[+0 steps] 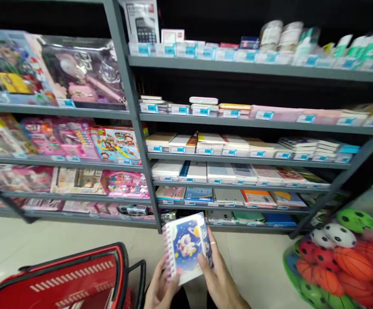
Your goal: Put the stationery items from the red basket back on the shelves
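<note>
A small spiral notebook (186, 246) with a blue, space-themed cartoon cover is held up at the lower middle of the head view. Its pink coil binding runs down the left side. My left hand (160, 285) grips the lower left corner by the coil, thumb on the front. On the other side, my right hand (217, 272) holds the right edge, thumb on the cover and fingers behind; one finger wears a ring. Both hands are closed on the notebook, which is slightly tilted.
A red shopping basket (77, 274) stands at lower left. Ahead, grey shelves (244, 119) carry notebooks and stationery, with boxed toys (115, 143) on the left. A bin of balls (350, 259) stands at right on the tiled floor (254, 262).
</note>
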Demonstrator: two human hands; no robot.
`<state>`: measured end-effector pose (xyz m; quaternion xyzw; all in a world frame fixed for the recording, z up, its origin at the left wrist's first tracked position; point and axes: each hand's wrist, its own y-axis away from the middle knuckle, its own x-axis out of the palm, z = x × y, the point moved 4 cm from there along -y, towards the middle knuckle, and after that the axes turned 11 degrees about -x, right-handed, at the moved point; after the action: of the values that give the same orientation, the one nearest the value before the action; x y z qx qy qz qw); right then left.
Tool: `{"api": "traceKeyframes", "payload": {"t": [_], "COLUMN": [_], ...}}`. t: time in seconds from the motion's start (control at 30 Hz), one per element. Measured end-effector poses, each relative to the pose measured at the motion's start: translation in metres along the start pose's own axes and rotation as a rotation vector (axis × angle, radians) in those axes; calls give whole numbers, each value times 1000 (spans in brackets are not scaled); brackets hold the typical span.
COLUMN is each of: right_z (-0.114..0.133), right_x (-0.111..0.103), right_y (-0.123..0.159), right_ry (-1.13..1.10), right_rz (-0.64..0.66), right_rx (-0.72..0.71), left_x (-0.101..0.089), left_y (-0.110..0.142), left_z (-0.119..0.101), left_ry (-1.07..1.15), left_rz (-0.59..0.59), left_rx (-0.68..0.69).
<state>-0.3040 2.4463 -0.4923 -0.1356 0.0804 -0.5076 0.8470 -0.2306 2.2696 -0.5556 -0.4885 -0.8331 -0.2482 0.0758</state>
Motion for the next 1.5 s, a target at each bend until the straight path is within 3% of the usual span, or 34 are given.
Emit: {"api": "traceKeyframes", "payload": {"t": [0.1, 0.2, 0.3, 0.47, 0.63, 0.73, 0.83, 0.97, 1.07, 1.17, 1.3, 1.4, 1.5], "right_z": [17, 43, 87, 168, 244, 309, 392, 513, 591, 636, 646, 641, 643], "right_x": [-41, -68, -79, -75, -65, -61, -63, -71, -81, -93, -105, -109, -112], "right_y": [19, 24, 8, -35, -68, -81, -89, -88, -72, -37, 24, 61, 81], "right_ry": [14, -84, -151, -122, 61, 81, 103, 92, 24, -25, -56, -26, 42], "right_rz": [-117, -151, -154, -46, 21, 21, 29, 34, -13, -33, -58, -110, -164], "right_rx": [-81, -166, -279, -414, -298, -194, -139, -104, -99, -63, 62, 101, 102], "left_x": [59, 90, 112, 137, 152, 169, 194, 240, 280, 309, 318, 316, 319], "left_y": [25, 51, 69, 82, 106, 138, 181, 253, 316, 376, 435, 457, 463], "left_z": [-4, -28, -71, -152, -234, -295, -365, -458, -506, -518, -491, -469, -463], "left_ry": [-25, -110, -185, -233, -198, -213, -232, -301, -318, -333, -317, -294, -286], "left_rz": [129, 327, 437, 395, 263, 238, 249, 234, 231, 209, 167, 174, 269], "left_rx": [65, 138, 297, 484, 419, 318, 239, 157, 108, 75, -10, -55, -105]}}
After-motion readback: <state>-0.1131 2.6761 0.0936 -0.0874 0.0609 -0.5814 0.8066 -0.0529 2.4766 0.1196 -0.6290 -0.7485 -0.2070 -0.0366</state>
